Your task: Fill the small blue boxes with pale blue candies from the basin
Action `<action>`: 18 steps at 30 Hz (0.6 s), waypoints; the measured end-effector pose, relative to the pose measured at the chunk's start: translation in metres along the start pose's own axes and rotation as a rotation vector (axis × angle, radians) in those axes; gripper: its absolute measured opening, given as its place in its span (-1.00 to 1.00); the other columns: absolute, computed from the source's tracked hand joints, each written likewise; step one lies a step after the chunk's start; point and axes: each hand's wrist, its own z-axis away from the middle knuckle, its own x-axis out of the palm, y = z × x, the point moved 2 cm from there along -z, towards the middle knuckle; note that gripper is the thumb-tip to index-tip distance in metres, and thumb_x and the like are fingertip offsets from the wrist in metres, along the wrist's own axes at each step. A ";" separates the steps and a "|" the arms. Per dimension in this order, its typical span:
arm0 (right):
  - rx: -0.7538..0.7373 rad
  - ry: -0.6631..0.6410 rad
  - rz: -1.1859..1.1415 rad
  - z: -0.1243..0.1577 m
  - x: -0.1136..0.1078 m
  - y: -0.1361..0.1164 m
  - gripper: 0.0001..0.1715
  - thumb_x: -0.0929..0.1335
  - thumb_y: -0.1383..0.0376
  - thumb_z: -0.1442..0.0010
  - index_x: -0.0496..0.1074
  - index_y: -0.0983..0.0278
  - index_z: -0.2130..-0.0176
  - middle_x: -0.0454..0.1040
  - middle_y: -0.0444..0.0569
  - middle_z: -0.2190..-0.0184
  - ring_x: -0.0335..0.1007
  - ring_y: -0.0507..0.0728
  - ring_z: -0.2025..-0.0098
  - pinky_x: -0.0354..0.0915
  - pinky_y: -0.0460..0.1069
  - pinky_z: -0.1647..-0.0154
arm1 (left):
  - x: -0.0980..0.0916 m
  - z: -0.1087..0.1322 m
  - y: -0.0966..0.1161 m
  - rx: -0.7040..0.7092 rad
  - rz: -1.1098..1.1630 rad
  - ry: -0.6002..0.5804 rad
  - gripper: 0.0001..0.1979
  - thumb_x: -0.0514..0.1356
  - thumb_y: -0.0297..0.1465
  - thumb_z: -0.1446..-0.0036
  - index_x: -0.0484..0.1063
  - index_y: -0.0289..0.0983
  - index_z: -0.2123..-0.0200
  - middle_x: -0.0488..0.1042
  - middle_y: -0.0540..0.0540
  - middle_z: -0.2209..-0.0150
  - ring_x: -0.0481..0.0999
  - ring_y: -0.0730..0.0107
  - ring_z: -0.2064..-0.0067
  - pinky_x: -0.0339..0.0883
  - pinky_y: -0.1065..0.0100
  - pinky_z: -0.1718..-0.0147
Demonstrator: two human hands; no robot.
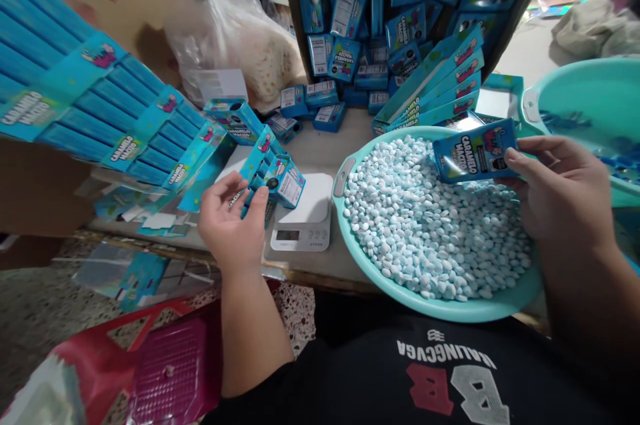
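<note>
My right hand (565,191) pinches a flat blue candy box (475,151) by its right end, over the back right of a turquoise tub (435,311). Small pale blue and white candies (430,238) fill the tub. On the left, my left hand (233,218) curls its fingers and thumb around the near side of a small display box (260,161) that holds upright candy boxes. One candy box (291,183) at its right end stands over the edge of a white kitchen scale (307,211). The scale's readout is too small to read.
Filled display boxes (100,91) are stacked at left. Behind stands a dark carton (295,5) of loose candy boxes, with more spilled before it. Folded display cartons (435,91) lean behind the tub. A second turquoise tub (590,71) is at right, a plastic bag (215,31) at back left.
</note>
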 end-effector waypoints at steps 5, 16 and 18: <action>-0.037 -0.038 0.051 -0.003 -0.001 0.003 -0.58 0.60 0.17 0.09 0.50 0.23 0.24 0.48 -0.08 0.34 0.47 0.07 0.35 0.47 -0.03 0.45 | 0.001 0.001 -0.001 0.039 0.014 0.019 -0.62 0.42 -0.29 -0.04 0.49 -0.32 0.10 0.53 -0.20 0.09 0.59 0.22 0.05 0.54 0.04 -0.07; -0.082 -0.057 0.088 -0.005 -0.003 0.004 -0.54 0.58 0.11 0.04 0.48 0.22 0.18 0.49 -0.07 0.28 0.48 0.09 0.33 0.49 -0.01 0.43 | 0.001 -0.002 -0.008 0.011 -0.005 0.060 -0.61 0.39 -0.26 -0.05 0.48 -0.35 0.11 0.56 -0.21 0.12 0.60 0.21 0.06 0.53 0.06 -0.04; -0.038 -0.044 0.044 -0.004 -0.002 0.004 -0.56 0.59 0.17 0.09 0.50 0.25 0.23 0.49 -0.08 0.31 0.47 0.05 0.34 0.45 -0.06 0.44 | 0.000 -0.003 -0.006 0.006 0.008 0.073 -0.62 0.40 -0.28 -0.04 0.50 -0.36 0.11 0.57 -0.20 0.14 0.59 0.22 0.07 0.54 0.07 -0.02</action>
